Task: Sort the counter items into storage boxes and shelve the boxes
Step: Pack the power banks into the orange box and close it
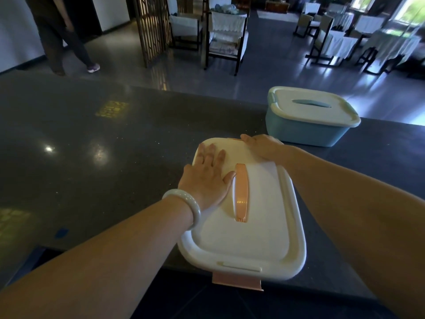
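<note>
Both hands on the lid of the pink-handled box, far end first.

The white lid point(248, 231) runs lengthwise away from the person on the counter point(92, 139); the left hand point(207, 178) presses flat, fingers straight, beside the handle point(241, 192), while the right hand point(262, 146) curls over the far right edge. The near latch point(236, 281) sticks out unfastened, apparently; the blue box point(308, 118) sits closed, beyond to the right.

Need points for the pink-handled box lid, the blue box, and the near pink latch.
pink-handled box lid point(259, 229), head view, bare white top right of the handle.
blue box point(301, 132), head view, front blue wall below the lid.
near pink latch point(236, 281), head view, middle of the flap hanging over the counter edge.
</note>
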{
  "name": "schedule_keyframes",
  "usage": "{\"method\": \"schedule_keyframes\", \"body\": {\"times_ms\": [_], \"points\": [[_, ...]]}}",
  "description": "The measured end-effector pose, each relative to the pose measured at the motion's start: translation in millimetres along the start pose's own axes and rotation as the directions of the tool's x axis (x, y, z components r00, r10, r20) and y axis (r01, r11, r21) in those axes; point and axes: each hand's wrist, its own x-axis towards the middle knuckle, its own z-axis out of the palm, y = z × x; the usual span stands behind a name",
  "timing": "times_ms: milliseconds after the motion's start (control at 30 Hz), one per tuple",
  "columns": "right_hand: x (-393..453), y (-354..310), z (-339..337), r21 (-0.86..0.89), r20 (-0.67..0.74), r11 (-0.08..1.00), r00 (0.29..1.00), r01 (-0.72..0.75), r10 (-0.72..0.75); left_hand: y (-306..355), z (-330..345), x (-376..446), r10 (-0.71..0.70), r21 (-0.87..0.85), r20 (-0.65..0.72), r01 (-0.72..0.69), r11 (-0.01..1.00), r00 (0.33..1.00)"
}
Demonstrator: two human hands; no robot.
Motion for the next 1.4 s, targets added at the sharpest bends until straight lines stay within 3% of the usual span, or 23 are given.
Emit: {"method": "schedule_keyframes", "body": {"times_ms": [100,133,200,300,567,667,733,867,933,1033,1200,1400], "points": [[-10.8,4.2,4.6,-0.113,-0.064,0.993,0.998,0.016,-0.024,1.4,-0.7,-0.7,0.000,-0.007,0.024,0.000,1.000,1.000],[-16.0,7.2,7.2,-0.078,-0.114,0.997,0.993,-0.006,-0.003,2.1,-1.0,0.0,-0.014,-0.029,0.035,0.015,0.999,0.999],[-30.1,17.3,12.5,0.118,-0.198,0.990,0.975,-0.081,0.103,2.4,-1.9,2.0,-0.032,-0.073,0.047,0.035,0.997,0.998],[-61.1,39.7,20.6,0.355,-0.164,0.920,0.958,-0.164,0.234,1.1,-1.1,4.7,-0.038,-0.116,0.028,0.041,0.992,0.999],[-155.2,60.7,57.3,0.701,-0.107,0.704,0.958,-0.118,0.266,-9.7,-17.0,8.8,0.030,-0.284,0.051,-0.014,0.959,0.998],[-157.9,55.7,54.4,0.718,-0.115,0.689,0.960,-0.097,0.254,-17.2,-26.5,-6.5,-0.056,-0.484,-0.044,0.028,0.874,0.997],[-157.7,54.1,51.6,0.727,-0.112,0.680,0.961,-0.095,0.253,-20.5,-26.2,-26.8,-0.169,-0.598,-0.037,0.113,0.794,0.985],[-162.1,54.0,48.9,0.738,-0.093,0.669,0.968,-0.090,0.233,-18.2,-15.9,-66.7,-0.328,-0.730,0.263,0.410,0.547,0.907],[-165.2,53.7,50.0,0.746,-0.074,0.661,0.975,-0.085,0.210,-15.3,-14.1,-70.8,-0.339,-0.770,0.316,0.448,0.454,0.886],[-166.7,51.0,50.3,0.746,-0.066,0.661,0.977,-0.087,0.203,-12.6,-19.3,-68.5,-0.352,-0.803,0.307,0.439,0.402,0.884],[-171.5,57.2,35.1,0.710,-0.125,0.703,0.976,-0.038,0.179,-3.9,-34.9,-65.9,-0.375,-0.787,0.192,0.370,0.493,0.907],[-199.5,109.7,-9.6,0.736,-0.233,0.677,0.946,0.021,0.224,61.2,-69.4,-56.3,-0.301,-0.841,-0.065,0.110,0.529,0.951]]}}
